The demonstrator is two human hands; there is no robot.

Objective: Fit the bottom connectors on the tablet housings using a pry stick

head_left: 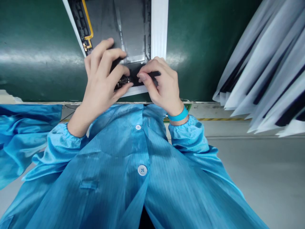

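A flat dark panel with a white frame (159, 28) lies on the green work surface, its near end at the table edge. A yellow flex cable (87, 22) runs along its left side. My left hand (103, 76) rests on the panel's near end, fingers curled and pressing on a small circuit board (122, 82). My right hand (162, 82) pinches a thin black strip (153, 74) between thumb and fingers, right beside the board. Both hands nearly touch each other.
The green table (35, 57) stretches left and right of the panel. A fanned stack of white-sleeved dark sheets (267, 73) stands at the right. Blue cloth (21, 133) of another coat is at the left. My blue coat fills the foreground over grey floor (262, 178).
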